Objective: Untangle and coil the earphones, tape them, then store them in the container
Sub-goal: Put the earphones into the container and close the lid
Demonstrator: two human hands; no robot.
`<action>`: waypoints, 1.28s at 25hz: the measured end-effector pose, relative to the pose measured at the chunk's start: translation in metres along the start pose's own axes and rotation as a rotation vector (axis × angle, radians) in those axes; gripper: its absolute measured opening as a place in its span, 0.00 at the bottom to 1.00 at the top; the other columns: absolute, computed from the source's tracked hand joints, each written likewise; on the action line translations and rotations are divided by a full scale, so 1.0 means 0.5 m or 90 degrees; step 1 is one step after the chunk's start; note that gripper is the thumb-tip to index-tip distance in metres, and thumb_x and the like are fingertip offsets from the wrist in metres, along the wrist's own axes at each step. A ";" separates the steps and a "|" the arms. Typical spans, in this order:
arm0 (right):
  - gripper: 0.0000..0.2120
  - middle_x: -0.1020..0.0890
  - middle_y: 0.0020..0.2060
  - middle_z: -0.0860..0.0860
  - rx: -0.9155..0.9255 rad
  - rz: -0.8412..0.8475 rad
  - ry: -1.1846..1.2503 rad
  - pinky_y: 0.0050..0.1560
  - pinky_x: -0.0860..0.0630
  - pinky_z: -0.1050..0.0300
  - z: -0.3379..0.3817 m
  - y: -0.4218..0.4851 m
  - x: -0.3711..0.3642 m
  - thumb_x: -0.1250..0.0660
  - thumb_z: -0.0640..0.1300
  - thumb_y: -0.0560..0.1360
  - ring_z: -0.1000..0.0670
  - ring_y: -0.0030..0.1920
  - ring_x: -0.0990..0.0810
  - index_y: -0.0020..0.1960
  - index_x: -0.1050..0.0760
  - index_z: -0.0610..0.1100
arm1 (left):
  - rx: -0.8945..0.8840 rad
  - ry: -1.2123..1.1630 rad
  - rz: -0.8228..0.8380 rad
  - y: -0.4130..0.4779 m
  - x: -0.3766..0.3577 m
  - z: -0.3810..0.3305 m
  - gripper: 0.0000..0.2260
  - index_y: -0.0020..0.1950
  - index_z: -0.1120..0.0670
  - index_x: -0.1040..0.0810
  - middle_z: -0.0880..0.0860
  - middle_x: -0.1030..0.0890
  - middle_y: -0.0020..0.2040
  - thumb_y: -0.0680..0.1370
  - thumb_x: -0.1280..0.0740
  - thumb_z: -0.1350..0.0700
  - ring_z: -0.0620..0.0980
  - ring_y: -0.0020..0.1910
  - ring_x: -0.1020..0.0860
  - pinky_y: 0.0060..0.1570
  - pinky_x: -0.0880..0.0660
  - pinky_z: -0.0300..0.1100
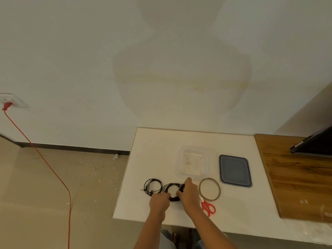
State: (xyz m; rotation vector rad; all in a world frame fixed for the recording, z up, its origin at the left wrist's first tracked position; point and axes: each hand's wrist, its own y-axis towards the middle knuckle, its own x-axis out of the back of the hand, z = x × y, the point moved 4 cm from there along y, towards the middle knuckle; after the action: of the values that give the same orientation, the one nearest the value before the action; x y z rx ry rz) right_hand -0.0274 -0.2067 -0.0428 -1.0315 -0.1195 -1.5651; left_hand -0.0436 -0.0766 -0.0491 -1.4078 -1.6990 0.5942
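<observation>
Trouble looked likeliest at the held coil (173, 198), which lay on the white table (161, 144) just in front of the container (179, 159). The left hand (159, 200) pinched its near edge with curled fingers, and the right hand (188, 193) gripped its right side. If either grip eased before tape went on, the springy loops would probably open and tangle again. Freeing a hand for the tape ring (219, 189) carried that same risk. The second coil (149, 191) sat just to the left, almost touching. A dragged loop could snag it. The scissors (204, 205) lay close under the right wrist and could be knocked.

The table was smooth, matt and rectangular. The container was clear plastic, a rounded rectangle with shallow walls, open and apparently empty. Its lid (235, 170) lay apart to the right, blue-grey, flat, with a raised rim. The tape was a thin, glossy, brownish hoop. Both coils were thin black cord wound in rough rings. The scissors were small, with red plastic handles.
</observation>
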 end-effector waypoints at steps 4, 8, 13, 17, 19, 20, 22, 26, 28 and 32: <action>0.12 0.20 0.34 0.48 0.057 0.000 0.145 0.35 0.20 0.58 0.010 -0.056 0.037 0.29 0.35 0.71 0.50 0.34 0.20 0.50 0.29 0.44 | 0.066 -0.106 -0.007 -0.008 0.009 0.005 0.08 0.36 0.58 0.28 0.53 0.28 0.33 0.75 0.35 0.64 0.48 0.30 0.31 0.33 0.33 0.38; 0.14 0.18 0.32 0.48 0.128 -0.119 0.272 0.35 0.22 0.66 0.032 -0.057 0.141 0.28 0.35 0.71 0.55 0.33 0.19 0.53 0.26 0.48 | -0.068 -0.170 -0.003 -0.040 -0.023 -0.089 0.04 0.46 0.61 0.27 0.53 0.28 0.35 0.75 0.35 0.60 0.50 0.34 0.29 0.34 0.31 0.41; 0.12 0.18 0.37 0.42 0.037 -0.193 0.274 0.38 0.20 0.57 0.015 0.062 0.204 0.30 0.34 0.72 0.45 0.37 0.17 0.54 0.26 0.38 | -0.145 -0.079 0.104 -0.048 -0.102 -0.206 0.05 0.47 0.55 0.25 0.55 0.22 0.48 0.76 0.39 0.62 0.51 0.46 0.24 0.52 0.25 0.45; 0.10 0.19 0.40 0.42 0.028 -0.168 0.182 0.40 0.22 0.51 0.000 0.123 0.189 0.31 0.39 0.74 0.45 0.38 0.20 0.51 0.25 0.35 | -0.097 -0.060 0.157 0.001 -0.126 -0.203 0.12 0.58 0.55 0.23 0.57 0.22 0.60 0.76 0.40 0.61 0.52 0.56 0.23 0.61 0.26 0.44; 0.13 0.19 0.42 0.42 0.022 -0.159 0.115 0.41 0.23 0.51 -0.005 0.129 0.176 0.33 0.43 0.76 0.44 0.41 0.20 0.55 0.26 0.34 | -0.111 -0.118 0.138 0.021 -0.110 -0.195 0.17 0.64 0.57 0.25 0.57 0.22 0.60 0.76 0.37 0.61 0.53 0.57 0.22 0.62 0.25 0.49; 0.14 0.18 0.43 0.41 0.016 -0.179 0.085 0.42 0.22 0.50 -0.005 0.122 0.181 0.35 0.44 0.77 0.42 0.42 0.19 0.58 0.26 0.36 | -0.132 -0.163 0.099 0.018 -0.089 -0.197 0.15 0.62 0.59 0.24 0.57 0.20 0.57 0.75 0.35 0.63 0.53 0.54 0.21 0.58 0.23 0.47; 0.09 0.18 0.40 0.44 0.047 -0.239 0.064 0.39 0.20 0.47 -0.001 0.093 0.177 0.38 0.44 0.78 0.43 0.39 0.19 0.55 0.26 0.43 | -0.156 -0.215 -0.027 0.013 -0.018 -0.183 0.10 0.56 0.59 0.23 0.57 0.19 0.52 0.76 0.35 0.65 0.51 0.47 0.21 0.47 0.23 0.41; 0.02 0.19 0.32 0.47 0.130 -0.009 0.155 0.37 0.20 0.45 0.048 0.015 0.054 0.36 0.41 0.76 0.45 0.33 0.19 0.48 0.26 0.44 | -0.073 0.036 -0.275 0.027 0.118 -0.088 0.15 0.62 0.60 0.29 0.62 0.26 0.59 0.75 0.33 0.62 0.61 0.56 0.25 0.47 0.31 0.45; 0.10 0.20 0.34 0.49 0.097 0.122 0.120 0.39 0.21 0.56 0.065 -0.007 -0.030 0.34 0.43 0.76 0.50 0.35 0.20 0.56 0.27 0.41 | 0.014 0.089 -0.235 0.033 0.132 -0.038 0.21 0.64 0.63 0.33 0.65 0.28 0.62 0.75 0.30 0.58 0.64 0.59 0.27 0.53 0.27 0.50; 0.08 0.22 0.37 0.50 -0.032 0.098 0.268 0.36 0.19 0.55 0.071 -0.020 -0.112 0.31 0.39 0.74 0.52 0.34 0.22 0.51 0.27 0.40 | -0.041 0.021 -0.171 0.034 0.120 -0.015 0.19 0.63 0.65 0.32 0.63 0.24 0.56 0.74 0.32 0.64 0.56 0.47 0.25 0.41 0.28 0.44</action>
State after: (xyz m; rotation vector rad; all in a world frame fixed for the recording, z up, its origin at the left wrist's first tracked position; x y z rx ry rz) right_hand -0.0218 -0.1407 -0.0536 -0.7116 0.2842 -1.6147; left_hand -0.0292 -0.0160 -0.0405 -1.1988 -1.8558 0.3678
